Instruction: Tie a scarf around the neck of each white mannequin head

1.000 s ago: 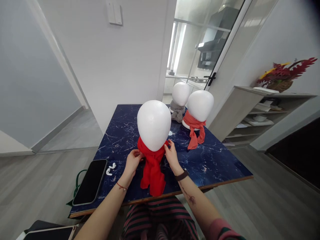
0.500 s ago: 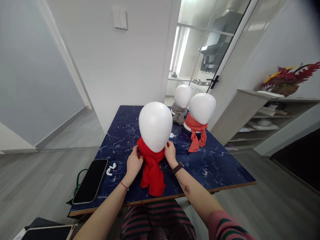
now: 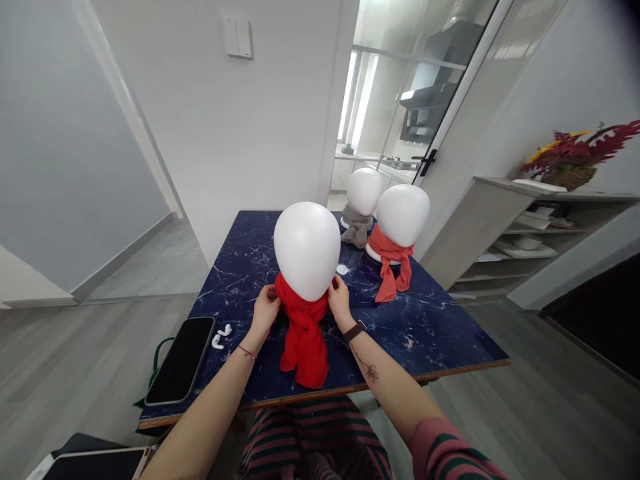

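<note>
A white foam head (image 3: pixel 307 248) stands near the front of a dark blue marbled table (image 3: pixel 430 333). A red scarf (image 3: pixel 303 333) is wrapped round its neck, with the ends hanging toward the table's front edge. My left hand (image 3: pixel 265 312) grips the scarf on the left side of the neck. On the right side, my right hand (image 3: pixel 339 300) pinches the scarf, a dark watch on its wrist. Both hands are closed on the cloth.
Behind stand two more foam heads, one with an orange-red scarf (image 3: pixel 393 265), one with a grey scarf (image 3: pixel 355 230). A black phone (image 3: pixel 181 360) and white earbuds (image 3: pixel 221 337) lie at the table's left. A shelf unit (image 3: pixel 520 233) stands to the right.
The foam head and scarf have shifted slightly away from me, with both hands moving up along the neck wrap. The scarf ends now hang a little higher.
</note>
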Tool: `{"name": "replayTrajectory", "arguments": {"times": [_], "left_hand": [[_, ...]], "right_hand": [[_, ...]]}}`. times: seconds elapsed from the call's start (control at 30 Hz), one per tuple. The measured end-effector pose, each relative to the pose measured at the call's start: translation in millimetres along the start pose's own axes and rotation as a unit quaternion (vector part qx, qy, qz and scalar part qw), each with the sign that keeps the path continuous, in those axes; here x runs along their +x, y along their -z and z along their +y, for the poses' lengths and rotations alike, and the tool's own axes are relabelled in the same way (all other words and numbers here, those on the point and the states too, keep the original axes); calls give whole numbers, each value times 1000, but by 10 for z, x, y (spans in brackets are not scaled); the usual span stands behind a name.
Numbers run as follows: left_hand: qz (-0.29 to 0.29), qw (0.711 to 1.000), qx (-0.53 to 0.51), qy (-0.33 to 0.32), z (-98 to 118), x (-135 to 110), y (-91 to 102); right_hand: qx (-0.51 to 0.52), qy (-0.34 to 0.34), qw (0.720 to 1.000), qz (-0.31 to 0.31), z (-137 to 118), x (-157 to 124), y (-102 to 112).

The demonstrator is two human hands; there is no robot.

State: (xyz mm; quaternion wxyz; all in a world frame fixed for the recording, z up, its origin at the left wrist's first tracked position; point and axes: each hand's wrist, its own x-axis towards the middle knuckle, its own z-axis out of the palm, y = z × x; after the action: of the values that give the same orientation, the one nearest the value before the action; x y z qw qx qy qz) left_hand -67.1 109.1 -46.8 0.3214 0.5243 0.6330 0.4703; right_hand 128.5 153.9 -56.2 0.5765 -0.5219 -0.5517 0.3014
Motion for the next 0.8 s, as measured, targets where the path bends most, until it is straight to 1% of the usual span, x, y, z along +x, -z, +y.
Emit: {"name": "replayTrajectory", "arguments": {"times": [0.13, 0.33, 0.43, 0.53, 0.6, 0.7, 0.8], "left_hand": [[9, 999, 18, -38, 45, -29, 4], [39, 987, 121, -102, 122, -114, 84], [63, 975, 175, -125, 108, -119, 97], [94, 972, 176, -120, 62, -88, 101], [103, 973, 173, -116, 30, -65, 100], [94, 974, 169, -116, 7, -48, 86], [68, 977, 164, -118, 25, -56, 67]], "right_hand": [[-11, -2, 1000, -4, -12, 4, 7], [-37, -14, 999, -3, -27, 27, 22], [-73, -33, 997, 22, -43, 60, 84], [-132, -58, 988, 59, -63, 100, 187], [-181, -70, 978, 73, -72, 101, 247], [-251, -76, 963, 56, -83, 32, 280], [-294, -62, 954, 3, -100, -72, 254]]}}
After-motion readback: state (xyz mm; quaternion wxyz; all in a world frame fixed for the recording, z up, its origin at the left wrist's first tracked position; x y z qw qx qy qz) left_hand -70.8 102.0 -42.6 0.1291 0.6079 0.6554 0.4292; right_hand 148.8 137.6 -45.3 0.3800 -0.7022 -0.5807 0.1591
